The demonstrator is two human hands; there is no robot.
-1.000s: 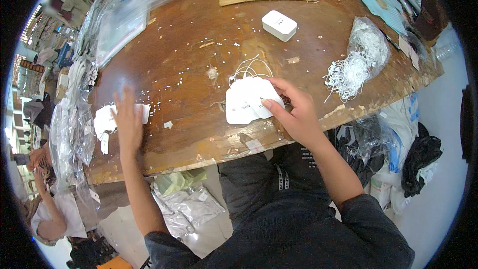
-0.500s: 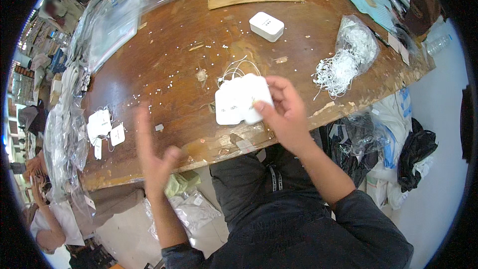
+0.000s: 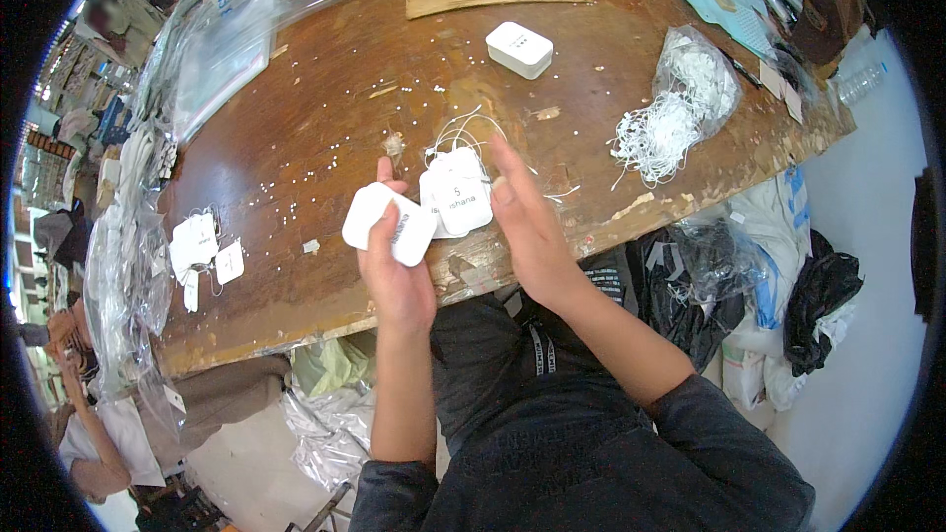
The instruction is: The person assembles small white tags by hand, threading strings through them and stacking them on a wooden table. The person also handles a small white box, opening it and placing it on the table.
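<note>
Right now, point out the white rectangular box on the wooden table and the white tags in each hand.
White rectangular box (image 3: 519, 47), head view, top face.
Left-hand white tag (image 3: 387, 223), head view, centre.
Right-hand white tags (image 3: 458, 197), head view, front tag.

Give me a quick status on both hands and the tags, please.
Left hand grips white rounded paper tags. Right hand holds second white strung tag stack. Nothing between them.

Matt white paper tags (image 3: 455, 195); worn, scratched wooden table (image 3: 325, 138); glossy plastic bags (image 3: 212, 39).

Bare brown wooden tabletop (image 3: 325, 128) lies open between the small white tags with strings (image 3: 202, 251) at left and the hands. Farther back, a white rectangular box (image 3: 519, 47) and a clear bag of white strings (image 3: 680, 103) block the right side.
</note>
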